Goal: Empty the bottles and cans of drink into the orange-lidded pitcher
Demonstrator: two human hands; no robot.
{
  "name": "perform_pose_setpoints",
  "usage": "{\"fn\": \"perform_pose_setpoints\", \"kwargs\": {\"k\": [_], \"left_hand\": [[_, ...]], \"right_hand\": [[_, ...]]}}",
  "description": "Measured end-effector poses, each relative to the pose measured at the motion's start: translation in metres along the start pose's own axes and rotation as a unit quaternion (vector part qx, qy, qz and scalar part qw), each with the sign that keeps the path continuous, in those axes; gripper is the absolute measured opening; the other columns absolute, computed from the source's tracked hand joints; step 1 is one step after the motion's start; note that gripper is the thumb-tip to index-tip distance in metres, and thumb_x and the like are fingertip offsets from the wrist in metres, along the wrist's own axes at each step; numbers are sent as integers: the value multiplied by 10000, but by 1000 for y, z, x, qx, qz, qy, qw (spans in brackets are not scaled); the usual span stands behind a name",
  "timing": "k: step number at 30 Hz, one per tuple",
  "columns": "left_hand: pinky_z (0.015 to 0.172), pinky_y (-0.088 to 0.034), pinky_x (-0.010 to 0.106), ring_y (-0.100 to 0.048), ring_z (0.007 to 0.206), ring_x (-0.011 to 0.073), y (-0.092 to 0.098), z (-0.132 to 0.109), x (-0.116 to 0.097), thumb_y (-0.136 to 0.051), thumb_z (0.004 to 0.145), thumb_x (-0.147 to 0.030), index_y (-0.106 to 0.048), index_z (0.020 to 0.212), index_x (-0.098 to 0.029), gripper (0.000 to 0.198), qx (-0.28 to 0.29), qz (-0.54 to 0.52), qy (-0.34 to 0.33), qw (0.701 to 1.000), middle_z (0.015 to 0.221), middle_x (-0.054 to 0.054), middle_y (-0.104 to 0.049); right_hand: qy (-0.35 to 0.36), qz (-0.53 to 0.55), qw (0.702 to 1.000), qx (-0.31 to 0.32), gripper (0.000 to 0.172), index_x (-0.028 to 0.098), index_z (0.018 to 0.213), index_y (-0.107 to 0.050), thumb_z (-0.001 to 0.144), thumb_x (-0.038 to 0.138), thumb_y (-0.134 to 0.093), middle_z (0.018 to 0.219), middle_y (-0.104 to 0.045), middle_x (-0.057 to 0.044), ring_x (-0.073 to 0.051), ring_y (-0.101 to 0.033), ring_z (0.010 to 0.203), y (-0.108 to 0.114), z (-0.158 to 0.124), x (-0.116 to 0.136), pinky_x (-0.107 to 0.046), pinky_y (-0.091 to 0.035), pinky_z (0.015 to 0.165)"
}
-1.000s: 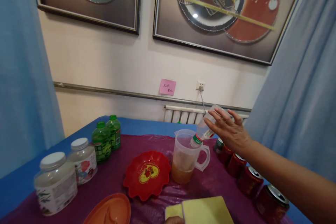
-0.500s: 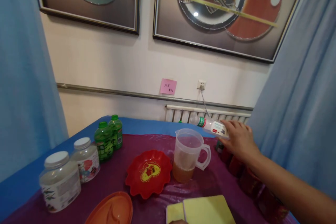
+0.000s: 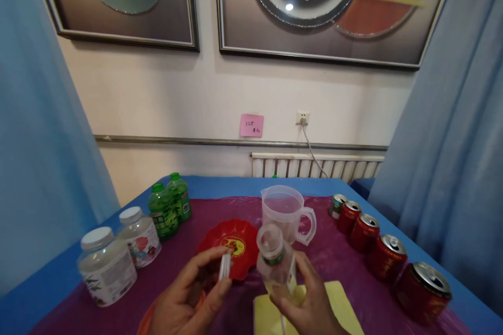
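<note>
My right hand (image 3: 308, 298) is closed around a clear plastic bottle (image 3: 275, 259) with a green band near its neck, upright and uncapped, in front of the jug. In my left hand (image 3: 192, 293) a small white bottle cap (image 3: 225, 267) is pinched between thumb and finger, left of the bottle. The clear measuring jug (image 3: 283, 204) with a handle stands just behind the bottle, which hides part of it. Behind my left hand lies a red scalloped plate (image 3: 214, 235). Under my right hand is a folded yellow cloth (image 3: 341, 303).
Two white-lidded jars (image 3: 108, 272) and two green bottles (image 3: 163, 214) line the left side. Several drink cans (image 3: 387, 256) form a row on the right. An orange dish (image 3: 147, 319) is partly hidden by my left hand. A purple sheet (image 3: 168, 264) covers the blue table.
My right hand has brought the bottle from a tilted position right of the jug to upright in front of it. My left hand has risen from the cloth into view, holding the cap.
</note>
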State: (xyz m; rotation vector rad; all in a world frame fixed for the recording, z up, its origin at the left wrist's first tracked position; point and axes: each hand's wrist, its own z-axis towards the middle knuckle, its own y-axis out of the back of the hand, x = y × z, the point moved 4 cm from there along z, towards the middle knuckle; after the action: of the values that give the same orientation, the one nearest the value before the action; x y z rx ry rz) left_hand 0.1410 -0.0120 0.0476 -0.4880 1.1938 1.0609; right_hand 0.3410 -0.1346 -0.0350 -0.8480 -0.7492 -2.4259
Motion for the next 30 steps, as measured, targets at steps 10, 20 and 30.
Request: {"fn": "perform_pose_setpoints", "kwargs": {"k": [10,20,30], "left_hand": [[898,-603,271,-745,1011,213,-28,18,-39,-727,860,-382,-725,1166,-294,318,38,235,-228,944,1141,35,-772],[886,-596,233,-763,986,211,-26,23,-48,-728,857,-424,-686,1246,-329,403,79,321,-253,909,1186,13,-772],[1010,-550,331,-646,1254,243,-30,19,-45,-542,968,-295,-603,1356,-337,395,183,265,-227,919,1410,35,-647]], "right_hand": [[20,-83,996,-34,744,271,1389,-505,703,233,-791,1283,-625,-94,-316,-642,1156,-14,-17,-28,-429,-567,960],[25,-143,988,-49,830,280,1426,-471,668,178,-792,1291,-596,-105,-320,-640,1140,-13,-25,-36,-446,-581,930],[16,-95,994,-43,758,275,1380,-508,686,257,-815,1224,-642,-95,-308,-668,1084,-12,-22,-32,-418,-591,897]]}}
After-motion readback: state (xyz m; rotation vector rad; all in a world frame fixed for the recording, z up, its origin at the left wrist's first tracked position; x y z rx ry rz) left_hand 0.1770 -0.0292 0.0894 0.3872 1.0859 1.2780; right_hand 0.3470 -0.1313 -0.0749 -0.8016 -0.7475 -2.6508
